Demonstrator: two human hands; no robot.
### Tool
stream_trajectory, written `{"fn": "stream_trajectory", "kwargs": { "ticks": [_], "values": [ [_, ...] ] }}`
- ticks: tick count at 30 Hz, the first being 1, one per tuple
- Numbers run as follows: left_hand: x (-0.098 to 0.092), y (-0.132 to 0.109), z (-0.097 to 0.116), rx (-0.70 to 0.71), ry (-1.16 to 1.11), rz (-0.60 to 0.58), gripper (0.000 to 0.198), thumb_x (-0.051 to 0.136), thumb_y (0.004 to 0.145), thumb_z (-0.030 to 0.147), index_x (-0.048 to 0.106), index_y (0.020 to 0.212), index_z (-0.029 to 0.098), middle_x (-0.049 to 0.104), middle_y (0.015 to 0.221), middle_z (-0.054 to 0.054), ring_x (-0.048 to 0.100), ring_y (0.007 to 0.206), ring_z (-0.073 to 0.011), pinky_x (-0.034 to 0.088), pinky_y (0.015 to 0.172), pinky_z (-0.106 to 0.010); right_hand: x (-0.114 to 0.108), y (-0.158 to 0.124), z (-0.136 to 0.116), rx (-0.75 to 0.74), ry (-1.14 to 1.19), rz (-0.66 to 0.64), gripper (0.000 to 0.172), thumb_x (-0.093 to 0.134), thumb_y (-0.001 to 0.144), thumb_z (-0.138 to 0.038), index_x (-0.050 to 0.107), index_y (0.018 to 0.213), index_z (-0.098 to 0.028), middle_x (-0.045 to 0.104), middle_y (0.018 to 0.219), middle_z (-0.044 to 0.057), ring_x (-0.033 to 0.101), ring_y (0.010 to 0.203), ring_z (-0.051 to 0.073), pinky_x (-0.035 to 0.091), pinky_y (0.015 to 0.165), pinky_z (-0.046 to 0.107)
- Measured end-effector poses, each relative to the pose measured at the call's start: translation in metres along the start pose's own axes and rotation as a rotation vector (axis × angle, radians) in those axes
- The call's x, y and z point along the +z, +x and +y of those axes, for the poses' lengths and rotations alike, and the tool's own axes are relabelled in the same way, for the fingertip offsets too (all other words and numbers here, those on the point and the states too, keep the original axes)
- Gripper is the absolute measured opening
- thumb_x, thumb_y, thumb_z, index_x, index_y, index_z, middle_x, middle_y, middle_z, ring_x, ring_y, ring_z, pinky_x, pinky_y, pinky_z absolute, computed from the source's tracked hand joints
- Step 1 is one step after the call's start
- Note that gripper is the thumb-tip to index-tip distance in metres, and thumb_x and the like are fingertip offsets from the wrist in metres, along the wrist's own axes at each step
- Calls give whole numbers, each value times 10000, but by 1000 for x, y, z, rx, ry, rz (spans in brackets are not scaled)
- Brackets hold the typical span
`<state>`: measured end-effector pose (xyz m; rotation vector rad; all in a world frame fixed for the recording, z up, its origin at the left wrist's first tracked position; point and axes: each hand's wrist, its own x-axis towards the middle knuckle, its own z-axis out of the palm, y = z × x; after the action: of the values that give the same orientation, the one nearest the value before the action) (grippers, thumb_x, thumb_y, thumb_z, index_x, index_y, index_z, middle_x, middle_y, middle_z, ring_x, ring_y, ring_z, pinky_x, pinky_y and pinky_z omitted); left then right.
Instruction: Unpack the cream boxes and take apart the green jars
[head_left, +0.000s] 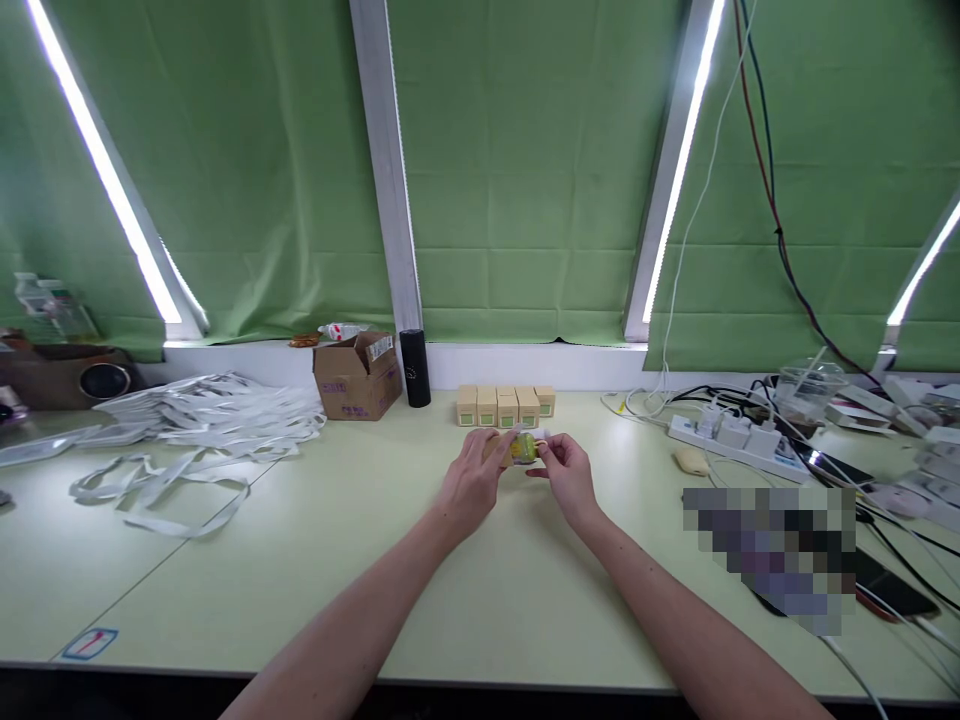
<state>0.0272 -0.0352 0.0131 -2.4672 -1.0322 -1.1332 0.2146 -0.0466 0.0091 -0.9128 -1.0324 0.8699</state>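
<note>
Over the middle of the table, my left hand [472, 470] and my right hand [568, 472] meet at a small yellow-green object [525, 447], too small to tell its kind. My left hand is closed around its left side, where something tan, perhaps cardboard, shows between the fingers. The thumb and fingertips of my right hand pinch its right end, where a pale yellowish bit shows. Just beyond my hands stand several small tan cardboard boxes [508, 408] in a row, each with a greenish label on its front.
White flat straps [217, 420] lie piled at left. An open brown carton [358, 377] and a black cylinder [414, 368] stand by the wall. To the right are a power strip [739, 447], tangled cables, a beige rounded object [691, 461] and a dark phone [892, 582].
</note>
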Motion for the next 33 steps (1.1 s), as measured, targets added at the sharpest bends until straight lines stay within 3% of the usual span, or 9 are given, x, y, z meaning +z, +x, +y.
{"fn": "stream_trajectory", "kwargs": {
  "ticks": [8,12,18,25,30,33],
  "values": [
    [0,0,-7,-112,-102,45,695,536,961,109,372,1602,323,545,1362,-141,507,1317,-309,555,1042,-508,-7,10,-6,36,90,139,464,841,688,-596,570,763,-227,648,715,-14,636,643,167,599,478,308],
    [5,0,-19,-286,-244,127,677,566,942,122,428,1581,299,570,1324,-120,511,1303,-295,487,1121,-531,-18,19,3,-19,-75,127,432,736,770,-629,568,796,-233,680,733,15,655,651,191,613,538,357],
    [8,5,-24,-555,-726,191,616,641,955,318,483,1548,267,622,1335,-126,571,1239,-268,601,885,-370,-31,25,18,-82,-320,75,346,674,814,-569,613,819,-229,724,818,59,648,717,220,559,642,366],
    [10,10,-23,-784,-1287,218,758,783,859,481,498,1515,230,730,1252,-110,681,1158,-258,579,980,-408,-31,21,26,-116,-482,3,233,577,860,-464,619,803,-242,728,818,42,649,777,232,495,700,346],
    [8,8,-20,-818,-1510,216,527,764,881,496,597,1295,217,711,1274,-115,714,1041,-250,635,869,-431,-29,20,27,-119,-636,-63,249,500,917,-460,610,863,-243,732,859,37,632,724,219,484,677,343],
    [5,8,-18,-803,-1585,207,396,739,912,470,600,1183,217,724,1205,-100,718,995,-236,646,859,-454,-27,17,21,-174,-677,-55,268,493,932,-445,655,953,-232,732,942,65,656,850,248,513,765,384]
  ]
}}
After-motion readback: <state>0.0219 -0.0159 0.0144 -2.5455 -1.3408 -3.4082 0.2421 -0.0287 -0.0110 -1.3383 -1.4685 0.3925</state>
